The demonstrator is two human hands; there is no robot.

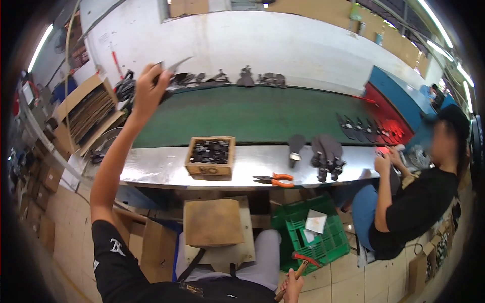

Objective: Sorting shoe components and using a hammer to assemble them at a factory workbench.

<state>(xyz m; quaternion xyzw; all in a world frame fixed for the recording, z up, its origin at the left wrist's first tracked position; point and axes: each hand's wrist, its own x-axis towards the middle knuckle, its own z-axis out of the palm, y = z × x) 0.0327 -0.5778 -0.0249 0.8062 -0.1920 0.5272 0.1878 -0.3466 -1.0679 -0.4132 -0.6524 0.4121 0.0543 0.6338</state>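
My left hand [151, 85] is raised high at the left, fingers closed on a thin grey flat piece [179, 63] that tapers to a point. Its exact kind I cannot make out. Low at the front, my right hand [292, 287] is wrapped round the wooden handle of a hammer [306, 260] with a red head. A brown block [213, 222] rests on a pale board [246, 230] over my lap. Ahead of it, a wooden box [211, 170] full of small black parts stands on the metal worktop [151, 164]. Orange-handled pliers [275, 180] lie to its right.
Dark rounded flat pieces [327, 147] lie on the worktop. Behind runs a green conveyor belt [242, 113] with more dark pieces. A green crate [331, 240] stands on the floor. At the right sits a co-worker [414, 207], hands over the worktop. Cardboard boxes [86, 111] stand left.
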